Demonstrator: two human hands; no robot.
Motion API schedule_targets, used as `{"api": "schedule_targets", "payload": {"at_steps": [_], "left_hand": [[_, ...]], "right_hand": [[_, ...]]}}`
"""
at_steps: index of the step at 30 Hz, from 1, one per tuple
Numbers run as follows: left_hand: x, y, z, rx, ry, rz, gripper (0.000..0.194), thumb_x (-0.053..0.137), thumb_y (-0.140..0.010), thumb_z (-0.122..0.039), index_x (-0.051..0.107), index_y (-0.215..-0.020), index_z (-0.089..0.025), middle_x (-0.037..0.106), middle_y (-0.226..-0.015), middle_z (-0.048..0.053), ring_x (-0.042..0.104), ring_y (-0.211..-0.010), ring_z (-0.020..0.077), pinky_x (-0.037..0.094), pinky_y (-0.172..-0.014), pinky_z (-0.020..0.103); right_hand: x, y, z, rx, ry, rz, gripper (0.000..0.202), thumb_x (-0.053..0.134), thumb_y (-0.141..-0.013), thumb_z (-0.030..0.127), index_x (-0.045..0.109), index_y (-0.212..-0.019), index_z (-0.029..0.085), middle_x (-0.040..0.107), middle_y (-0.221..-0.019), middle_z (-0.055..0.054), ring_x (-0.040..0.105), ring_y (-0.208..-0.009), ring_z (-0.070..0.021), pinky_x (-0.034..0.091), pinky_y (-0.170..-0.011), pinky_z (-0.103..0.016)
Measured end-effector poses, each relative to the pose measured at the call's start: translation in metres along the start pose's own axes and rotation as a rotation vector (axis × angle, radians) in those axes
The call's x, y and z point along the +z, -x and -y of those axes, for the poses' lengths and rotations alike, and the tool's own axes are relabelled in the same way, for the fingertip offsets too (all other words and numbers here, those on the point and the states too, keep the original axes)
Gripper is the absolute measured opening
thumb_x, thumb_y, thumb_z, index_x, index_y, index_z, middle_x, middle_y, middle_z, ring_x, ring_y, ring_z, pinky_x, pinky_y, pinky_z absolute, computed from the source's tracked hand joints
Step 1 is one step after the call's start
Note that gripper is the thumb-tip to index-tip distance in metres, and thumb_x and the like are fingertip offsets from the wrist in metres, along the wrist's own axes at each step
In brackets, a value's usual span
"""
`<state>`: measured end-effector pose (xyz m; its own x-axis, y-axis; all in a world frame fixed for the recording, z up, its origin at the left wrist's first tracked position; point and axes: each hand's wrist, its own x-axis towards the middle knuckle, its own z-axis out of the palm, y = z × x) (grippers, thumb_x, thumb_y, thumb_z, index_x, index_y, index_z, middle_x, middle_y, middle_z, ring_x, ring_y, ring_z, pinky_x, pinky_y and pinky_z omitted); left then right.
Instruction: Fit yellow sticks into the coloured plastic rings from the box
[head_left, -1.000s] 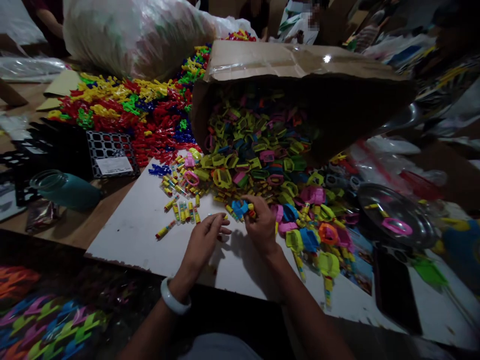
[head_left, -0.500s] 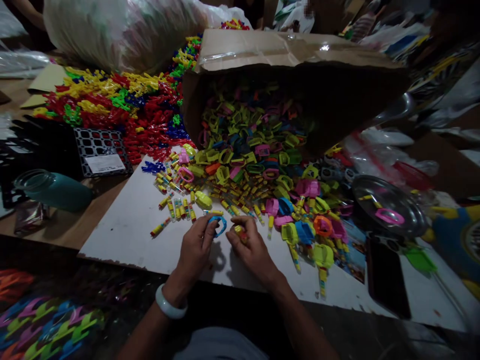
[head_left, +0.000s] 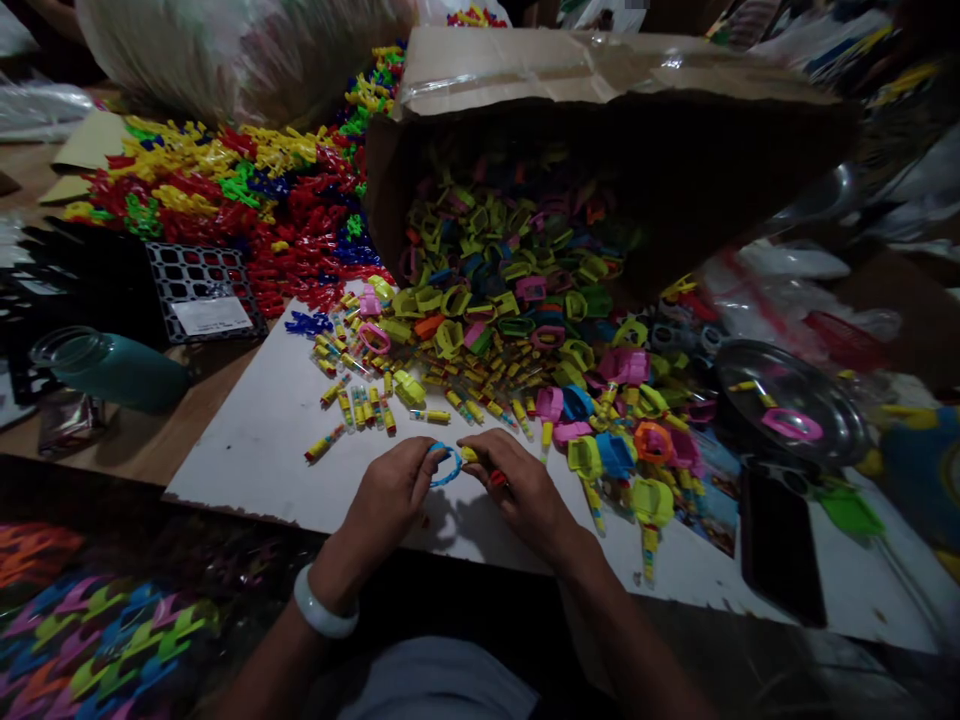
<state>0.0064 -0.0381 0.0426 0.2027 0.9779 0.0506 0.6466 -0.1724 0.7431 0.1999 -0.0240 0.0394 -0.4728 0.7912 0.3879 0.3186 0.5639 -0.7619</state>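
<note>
My left hand (head_left: 391,488) pinches a blue plastic ring-shaped band (head_left: 447,482) between thumb and fingers. Close to its right side, my right hand (head_left: 529,492) is closed around a small yellow tube (head_left: 470,455); one end pokes out toward the band and a red end shows by the palm. Whether tube and band touch, I cannot tell. Beyond both hands lies a heap of small yellow tubes (head_left: 491,375) with clear sections. To the right, several tubes are joined to coloured plastic bands, among them a yellow-green one (head_left: 652,502).
A cardboard box (head_left: 525,75) on its side spills coloured bands onto the white board (head_left: 247,440). Red and yellow plastic figures (head_left: 300,220) pile up behind. A teal jar (head_left: 124,372) stands left; a metal plate (head_left: 832,420) and black phone (head_left: 781,545) lie right.
My right hand has turned the yellow tube so its end points at the blue band, and the two hands are closer together. The view has shifted slightly.
</note>
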Motion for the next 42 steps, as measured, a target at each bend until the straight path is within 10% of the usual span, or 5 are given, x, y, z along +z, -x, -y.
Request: {"api": "schedule_targets", "payload": {"at_steps": [13, 24, 32, 34, 42], "left_hand": [[-0.004, -0.003, -0.006, -0.227, 0.084, 0.135, 0.041, 0.035, -0.092, -0.050, 0.052, -0.070, -0.021, 0.053, -0.064, -0.001, 0.050, -0.063, 0.0152, 0.033, -0.063, 0.028], [0.000, -0.011, -0.008, -0.449, 0.336, 0.362, 0.045, 0.039, -0.085, -0.057, 0.050, -0.059, -0.022, 0.052, -0.047, -0.001, 0.050, -0.044, 0.0153, 0.036, -0.050, 0.028], [-0.029, -0.046, 0.022, -0.354, -0.098, -0.224, 0.035, 0.040, -0.090, -0.035, 0.061, -0.111, -0.017, 0.068, -0.110, 0.011, 0.062, -0.099, 0.0241, 0.045, -0.083, 0.034], [-0.033, -0.055, 0.027, -0.422, -0.158, -0.239, 0.031, 0.041, -0.090, -0.033, 0.063, -0.105, -0.017, 0.070, -0.103, 0.010, 0.063, -0.096, 0.0246, 0.045, -0.080, 0.034], [-0.004, -0.082, 0.006, -0.584, -0.433, -0.138, 0.055, 0.033, -0.093, -0.057, 0.063, -0.098, -0.012, 0.070, -0.088, 0.019, 0.067, -0.086, 0.0346, 0.047, -0.069, 0.039]], "right_hand": [[-0.001, 0.002, -0.001, -0.153, 0.302, 0.113, 0.023, 0.042, -0.102, 0.015, 0.054, -0.122, 0.010, 0.060, -0.095, -0.012, 0.054, -0.086, -0.0228, 0.048, -0.073, -0.034], [0.012, 0.012, -0.008, -0.276, 0.574, 0.107, 0.040, 0.030, -0.107, 0.025, 0.059, -0.083, 0.013, 0.051, -0.068, -0.004, 0.045, -0.062, -0.0199, 0.033, -0.055, -0.031], [-0.075, 0.022, -0.026, 0.082, 0.958, -0.546, 0.040, 0.049, -0.101, 0.033, 0.050, -0.135, 0.012, 0.055, -0.113, -0.018, 0.051, -0.108, -0.0339, 0.041, -0.093, -0.049], [-0.062, 0.011, -0.026, 0.129, 0.876, -0.568, 0.034, 0.045, -0.100, 0.025, 0.054, -0.130, 0.014, 0.055, -0.112, -0.017, 0.051, -0.109, -0.0327, 0.043, -0.092, -0.048], [0.069, -0.053, -0.017, 0.485, 0.676, 0.183, 0.020, 0.055, -0.098, 0.031, 0.057, -0.115, 0.021, 0.061, -0.099, -0.008, 0.062, -0.077, -0.0227, 0.048, -0.061, -0.029]]}}
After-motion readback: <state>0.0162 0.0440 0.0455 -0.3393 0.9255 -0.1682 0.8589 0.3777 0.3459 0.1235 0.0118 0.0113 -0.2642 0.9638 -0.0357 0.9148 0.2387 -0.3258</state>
